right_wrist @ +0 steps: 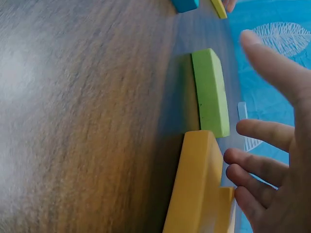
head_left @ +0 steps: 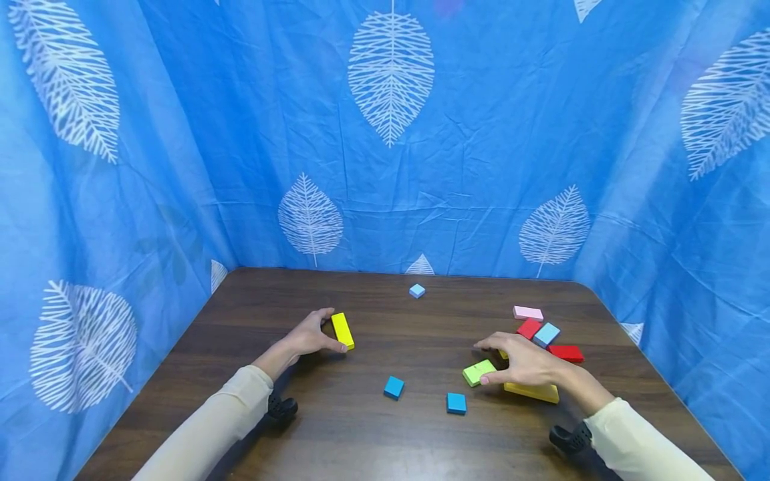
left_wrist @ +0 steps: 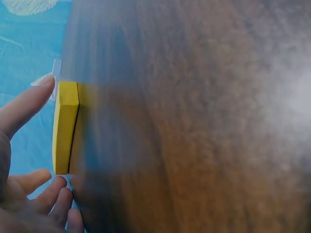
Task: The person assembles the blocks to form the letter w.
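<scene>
On the dark wooden table [head_left: 373, 441], the left hand [head_left: 309, 336] rests near the left edge with thumb and fingers spread about a yellow block [head_left: 342, 330]. The thumb tip touches the block's near end and a fingertip its far end, so the block sits pinched lengthwise between them, lying flat on the table; the wrist view shows it the same way.

The right hand [head_left: 522, 361], nearer the right edge, arches over a green block [head_left: 478, 372] and an orange block [head_left: 532, 391]. Its fingers are spread and slightly bent; the thumb tip touches the green block's near side, while the right wrist view shows the fingers apart from both blocks, gripping nothing.

Beyond that hand lie a pink block [head_left: 528, 312], two red blocks [head_left: 529, 328] and a light blue block [head_left: 546, 334], close together. Two blue cubes [head_left: 394, 387] sit toward the near edge at the middle, and a small pale blue cube [head_left: 417, 290] near the far edge. No writing shows on any block.
</scene>
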`<state>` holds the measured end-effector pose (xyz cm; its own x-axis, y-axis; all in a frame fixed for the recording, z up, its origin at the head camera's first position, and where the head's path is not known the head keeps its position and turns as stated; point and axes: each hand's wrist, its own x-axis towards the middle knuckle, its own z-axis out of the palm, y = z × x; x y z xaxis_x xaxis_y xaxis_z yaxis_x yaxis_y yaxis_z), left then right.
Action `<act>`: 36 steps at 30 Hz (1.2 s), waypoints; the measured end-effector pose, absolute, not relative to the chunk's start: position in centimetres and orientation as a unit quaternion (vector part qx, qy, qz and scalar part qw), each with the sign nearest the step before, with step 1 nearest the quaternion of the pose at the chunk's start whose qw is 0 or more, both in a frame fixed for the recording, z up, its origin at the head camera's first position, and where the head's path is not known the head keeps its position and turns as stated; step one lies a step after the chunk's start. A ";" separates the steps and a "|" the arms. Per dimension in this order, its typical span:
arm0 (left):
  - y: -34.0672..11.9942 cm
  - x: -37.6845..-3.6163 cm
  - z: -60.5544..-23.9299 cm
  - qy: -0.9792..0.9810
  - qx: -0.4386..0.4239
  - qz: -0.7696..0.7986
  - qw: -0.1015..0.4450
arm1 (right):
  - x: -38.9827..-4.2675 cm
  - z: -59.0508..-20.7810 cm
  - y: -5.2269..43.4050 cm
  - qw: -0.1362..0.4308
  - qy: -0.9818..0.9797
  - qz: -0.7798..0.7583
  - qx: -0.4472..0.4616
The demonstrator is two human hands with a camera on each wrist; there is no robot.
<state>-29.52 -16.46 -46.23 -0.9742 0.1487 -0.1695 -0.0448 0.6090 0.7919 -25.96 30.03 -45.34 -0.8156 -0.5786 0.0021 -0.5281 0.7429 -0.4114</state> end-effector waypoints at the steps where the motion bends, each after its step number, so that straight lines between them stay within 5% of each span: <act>1: -16.4 -29.6 -46.3 0.891 0.028 0.439 0.110 | -26.0 -45.4 30.1 0.064 0.929 -0.200 -0.304; 36: -15.5 -27.8 -46.6 0.907 0.025 0.417 0.047 | -30.4 -43.4 27.6 0.080 0.893 -0.190 -0.400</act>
<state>-27.77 -15.54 -46.60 -0.9943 0.0848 -0.0650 0.0060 0.6515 0.7586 -30.44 27.57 -43.36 -0.6676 -0.7445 0.0092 -0.6836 0.6080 -0.4037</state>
